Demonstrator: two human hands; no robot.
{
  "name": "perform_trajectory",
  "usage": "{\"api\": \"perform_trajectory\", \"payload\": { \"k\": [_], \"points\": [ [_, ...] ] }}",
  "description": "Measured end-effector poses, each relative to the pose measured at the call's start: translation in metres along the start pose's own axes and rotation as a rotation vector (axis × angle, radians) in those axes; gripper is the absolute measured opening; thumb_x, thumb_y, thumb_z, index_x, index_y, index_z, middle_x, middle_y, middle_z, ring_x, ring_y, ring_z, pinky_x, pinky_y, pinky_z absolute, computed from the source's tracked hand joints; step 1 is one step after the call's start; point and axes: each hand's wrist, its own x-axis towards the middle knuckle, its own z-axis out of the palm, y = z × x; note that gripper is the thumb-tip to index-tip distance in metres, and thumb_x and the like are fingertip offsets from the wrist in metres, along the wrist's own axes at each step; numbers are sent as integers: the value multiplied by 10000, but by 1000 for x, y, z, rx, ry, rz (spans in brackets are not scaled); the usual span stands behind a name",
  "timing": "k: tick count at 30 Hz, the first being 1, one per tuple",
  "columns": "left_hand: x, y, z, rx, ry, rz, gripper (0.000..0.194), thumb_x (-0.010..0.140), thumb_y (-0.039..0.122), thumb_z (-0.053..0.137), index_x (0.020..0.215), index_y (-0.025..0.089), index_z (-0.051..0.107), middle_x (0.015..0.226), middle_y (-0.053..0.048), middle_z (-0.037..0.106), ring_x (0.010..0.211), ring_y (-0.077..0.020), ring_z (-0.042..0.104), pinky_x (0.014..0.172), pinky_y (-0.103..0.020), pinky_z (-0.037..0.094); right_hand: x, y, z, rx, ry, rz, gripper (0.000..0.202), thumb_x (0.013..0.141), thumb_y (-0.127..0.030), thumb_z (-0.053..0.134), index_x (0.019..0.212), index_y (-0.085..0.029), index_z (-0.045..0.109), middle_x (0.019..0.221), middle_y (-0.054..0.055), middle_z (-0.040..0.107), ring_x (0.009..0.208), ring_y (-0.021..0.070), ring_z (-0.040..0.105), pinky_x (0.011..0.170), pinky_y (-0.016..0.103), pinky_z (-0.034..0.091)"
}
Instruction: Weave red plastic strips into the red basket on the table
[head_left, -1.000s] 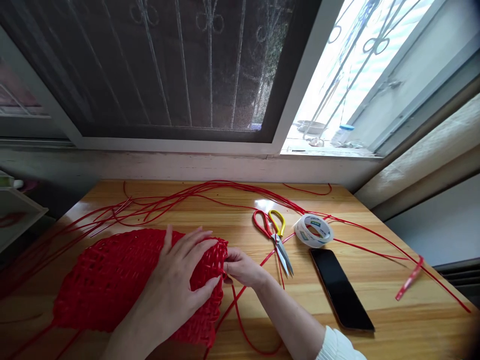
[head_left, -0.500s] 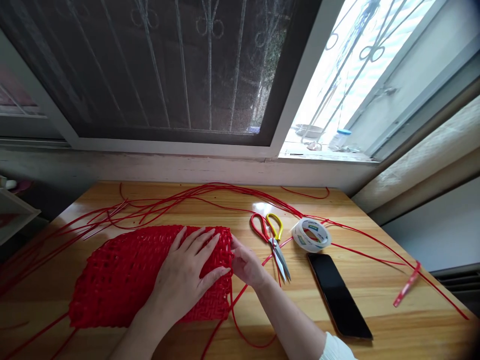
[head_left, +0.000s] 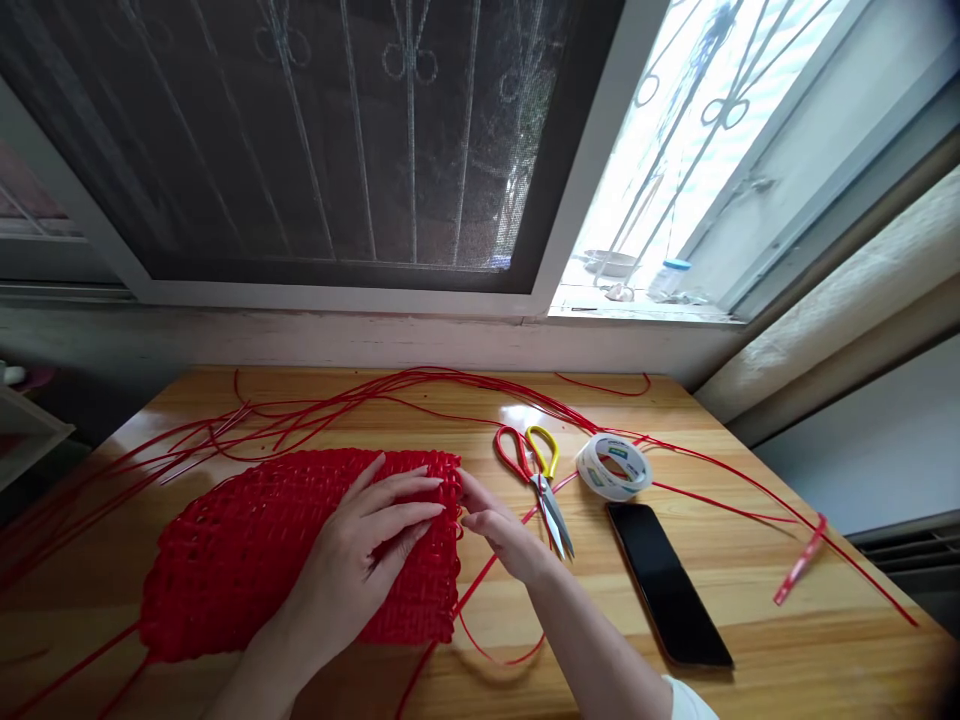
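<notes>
A red woven mat [head_left: 247,550] of plastic strands lies flat on the wooden table [head_left: 750,640]. My left hand [head_left: 360,560] rests palm down on the mat's right part, fingers spread toward its right edge. My right hand [head_left: 491,520] is at that right edge, its fingertips pinching a thin red strand [head_left: 487,655] that loops down over the table in front of me.
Many loose red strands [head_left: 300,410] fan across the back of the table. Right of my hands lie red-and-yellow scissors [head_left: 536,470], a roll of clear tape [head_left: 613,466] and a black phone [head_left: 666,582]. A window with a screen runs behind the table.
The mat, raised and bunched a second ago, now lies flat. My left hand slid up toward the right edge and my right hand moved up along that edge.
</notes>
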Motion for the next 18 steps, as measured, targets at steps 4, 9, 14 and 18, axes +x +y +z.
{"api": "perform_trajectory", "payload": {
  "k": [4,9,14,18],
  "points": [
    [0,-3,0,-62,24,-36,186,856,167,536,972,260,647,1106,25,629,1059,-113,566,1098,-382,273,0,-9,-1,-113,-75,10,490,852,-291,532,1330,-244,436,1333,48,483,1238,201,408,1054,347,276],
    [1,-3,-3,-362,158,-190,87,836,180,573,825,231,643,919,13,637,961,-126,596,1034,-364,367,1,-18,2,-288,-124,-37,494,847,-322,579,1314,-232,445,1274,73,526,1126,195,498,998,334,355],
    [-2,11,-15,-966,313,-268,209,837,348,586,711,184,558,725,4,554,715,-116,597,821,-346,523,2,-14,6,-386,-64,-41,431,847,-350,579,1241,-203,486,1142,80,580,1017,190,543,916,321,420],
    [-19,23,-32,-1409,389,-275,293,751,327,683,620,176,470,589,37,441,479,-54,449,561,-204,504,1,-11,12,-471,-59,-52,401,851,-369,568,1205,-199,488,1119,69,583,982,179,548,877,304,445]
  ]
}}
